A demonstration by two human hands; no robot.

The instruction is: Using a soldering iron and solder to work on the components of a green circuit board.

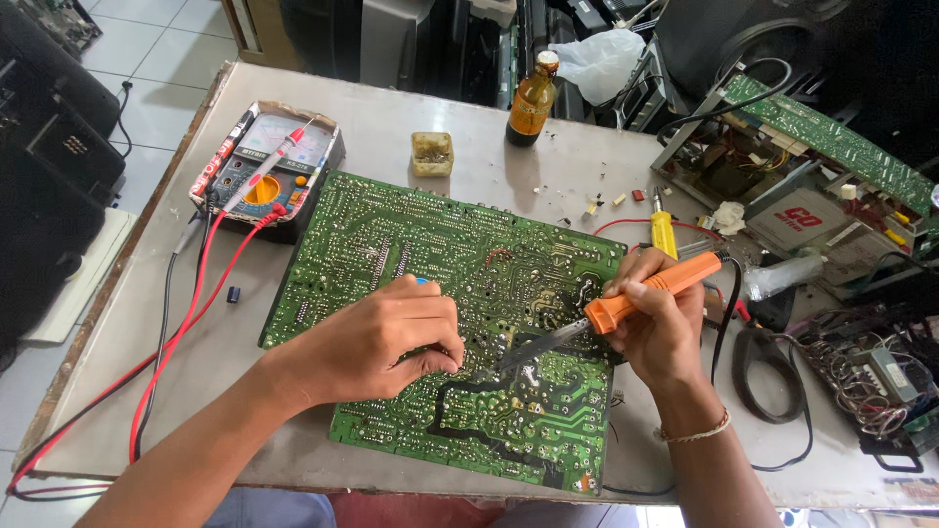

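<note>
- A grey, scuffed bench (489, 171) stands on a pale tiled floor, with dark electronics cases crowded along its far edge.
- A large green printed circuit board (430, 254) lies solder side up in the middle of the bench, reaching to the near edge.
- The left hand (386, 337) rests on the board, its grip pinched together over a spot near the board's centre; what it pinches is too small to tell.
- The right hand (660, 328) has its grip clamped on an orange-handled soldering iron (641, 293), whose metal tip touches the board just beside the left fingertips.
- An analogue multimeter with red and black leads (266, 166) sits at the far left corner.
- A brown glass bottle (533, 103) stands at the far edge, near a small yellowish square tin (431, 154).
- An opened chassis with a second green board (822, 156) occupies the far right corner.
</note>
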